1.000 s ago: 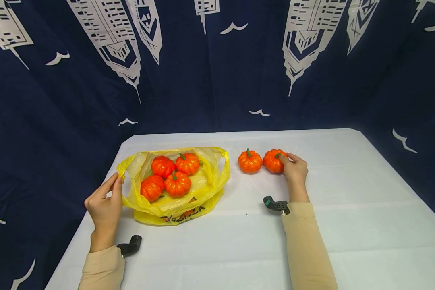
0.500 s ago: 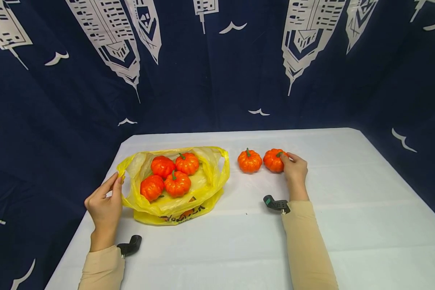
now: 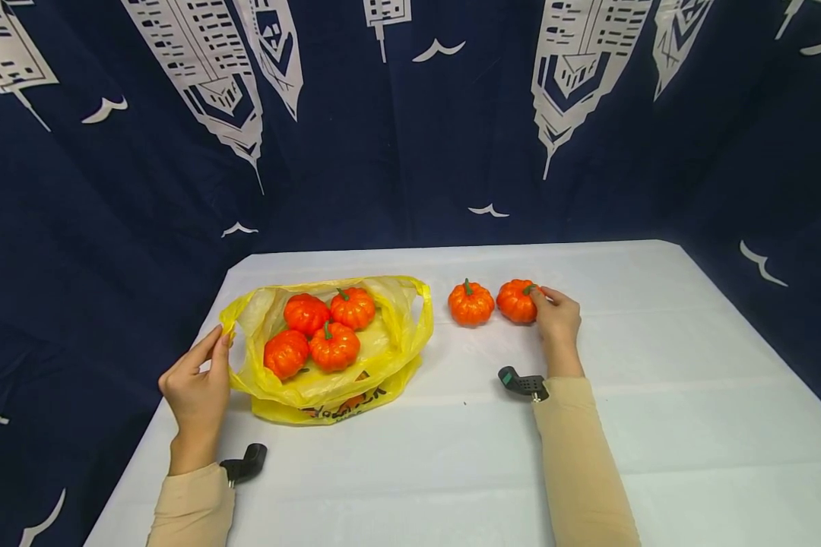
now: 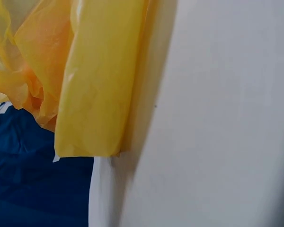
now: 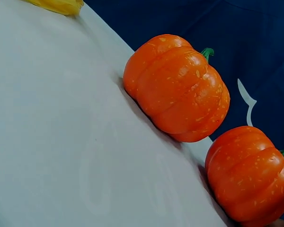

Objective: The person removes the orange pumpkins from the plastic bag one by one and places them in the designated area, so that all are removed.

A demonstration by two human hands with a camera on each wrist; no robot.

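Left hand: stands at the near left of the yellow bag; its thumb and forefinger tips are together, pinching the bag at its left handle.
Right hand: reaches in from the near side, thumb and fingers clamped on the right-hand pumpkin at its right flank, close to the green stem.
Loose pair: the right-hand pumpkin and the left-hand pumpkin lie just beside each other on the table, to the right of the bag; whether they touch cannot be told. Both are orange and ribbed, with green stems.
Yellow bag: lies on the table with its mouth spread upward and its right handle standing toward the loose pair; its near wall carries dark and orange print, partly lost in folds.
Bag contents: four orange pumpkins, clustered in the left and middle of the bag; the back right and front right ones show green stems.
Left wrist view: a flat yellow fold of the bag beside the white table surface; the fingers lie outside this view.
Sleeves: beige on both forearms, left and right, each with a black wrist device, left and right.
Backdrop: navy cloth printed with white inverted towers and birds.
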